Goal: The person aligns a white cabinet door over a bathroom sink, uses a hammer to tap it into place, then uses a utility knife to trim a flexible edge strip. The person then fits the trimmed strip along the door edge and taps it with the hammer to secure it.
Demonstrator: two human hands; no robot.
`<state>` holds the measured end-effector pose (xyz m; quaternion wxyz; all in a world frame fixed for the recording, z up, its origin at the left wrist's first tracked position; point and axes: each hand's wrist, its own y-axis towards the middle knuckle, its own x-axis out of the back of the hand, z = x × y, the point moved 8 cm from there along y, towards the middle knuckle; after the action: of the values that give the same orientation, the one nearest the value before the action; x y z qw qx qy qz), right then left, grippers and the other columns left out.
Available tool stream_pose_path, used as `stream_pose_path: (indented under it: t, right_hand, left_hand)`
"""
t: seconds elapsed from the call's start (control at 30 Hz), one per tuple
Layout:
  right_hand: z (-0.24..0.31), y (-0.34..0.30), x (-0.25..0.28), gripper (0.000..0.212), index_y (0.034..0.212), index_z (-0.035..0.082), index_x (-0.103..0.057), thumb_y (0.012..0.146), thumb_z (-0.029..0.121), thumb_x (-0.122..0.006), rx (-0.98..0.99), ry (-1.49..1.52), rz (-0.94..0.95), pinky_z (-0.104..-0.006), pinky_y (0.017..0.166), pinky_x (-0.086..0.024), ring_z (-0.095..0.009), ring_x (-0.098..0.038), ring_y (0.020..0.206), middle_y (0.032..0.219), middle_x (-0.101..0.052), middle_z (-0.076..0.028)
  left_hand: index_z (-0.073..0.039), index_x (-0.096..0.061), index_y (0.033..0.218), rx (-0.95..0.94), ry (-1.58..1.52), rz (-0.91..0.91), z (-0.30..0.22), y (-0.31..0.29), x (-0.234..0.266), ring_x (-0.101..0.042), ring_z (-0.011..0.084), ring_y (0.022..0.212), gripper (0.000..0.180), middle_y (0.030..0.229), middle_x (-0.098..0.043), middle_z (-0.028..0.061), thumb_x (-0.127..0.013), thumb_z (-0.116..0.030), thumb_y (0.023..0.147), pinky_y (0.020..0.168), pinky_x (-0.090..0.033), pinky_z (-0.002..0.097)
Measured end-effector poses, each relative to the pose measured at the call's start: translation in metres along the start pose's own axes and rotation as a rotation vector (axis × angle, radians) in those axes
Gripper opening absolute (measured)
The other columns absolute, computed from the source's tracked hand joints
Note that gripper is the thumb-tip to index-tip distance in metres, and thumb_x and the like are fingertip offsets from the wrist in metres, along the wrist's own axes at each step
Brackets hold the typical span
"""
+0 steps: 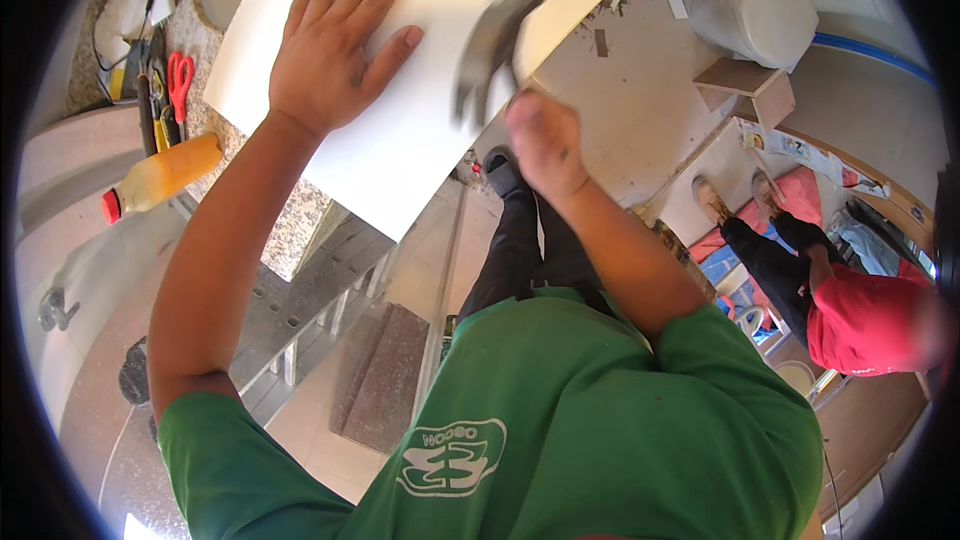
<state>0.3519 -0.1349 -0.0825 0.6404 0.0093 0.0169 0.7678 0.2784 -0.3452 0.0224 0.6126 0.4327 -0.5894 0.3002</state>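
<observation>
My left hand (335,50) lies flat on a large white panel (390,160), its fingers spread toward the far side. In my right hand (545,140) is a claw hammer (500,35), gripped in a fist over the panel's right edge. The hammer's dark head is smeared by motion, with its claw end pointing down toward me. Most of the handle is hidden in my fist. Whether the hammer touches the panel I cannot tell.
Left of the panel, on a speckled stone counter (290,245), are an orange bottle with a red cap (165,178) and red-handled scissors (180,85). A metal ladder (290,310) stands below. At right are a white bucket (765,15), a wooden box (745,90) and a co-worker in red (860,320).
</observation>
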Motion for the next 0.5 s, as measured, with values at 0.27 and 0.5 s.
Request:
stream_pose_path:
  t: [0.27, 0.5]
  right_hand:
    - [-0.016, 0.027, 0.030, 0.058, 0.082, 0.005, -0.056, 0.112, 0.054, -0.048, -0.165, 0.069, -0.194, -0.0265, 0.053, -0.040, -0.008, -0.049, 0.059, 0.071, -0.054, 0.002]
    - [-0.021, -0.046, -0.046, 0.047, 0.083, 0.002, -0.060, 0.111, 0.040, -0.058, -0.135, 0.243, 0.128, -0.0267, 0.058, -0.036, -0.007, -0.043, 0.063, 0.068, -0.049, 0.003]
  left_hand:
    - [-0.015, -0.049, 0.159, 0.062, 0.005, 0.066, -0.002, 0.000, 0.002, -0.031, 0.0396, 0.157, 0.064, 0.167, -0.042, 0.0147, -0.058, -0.045, 0.103, 0.129, -0.020, 0.0557]
    - [-0.015, -0.043, 0.162, 0.111, 0.007, 0.129, -0.002, -0.001, 0.004, -0.029, 0.0383, 0.159, 0.067, 0.171, -0.036, 0.0151, -0.054, -0.049, 0.105, 0.130, -0.019, 0.0562]
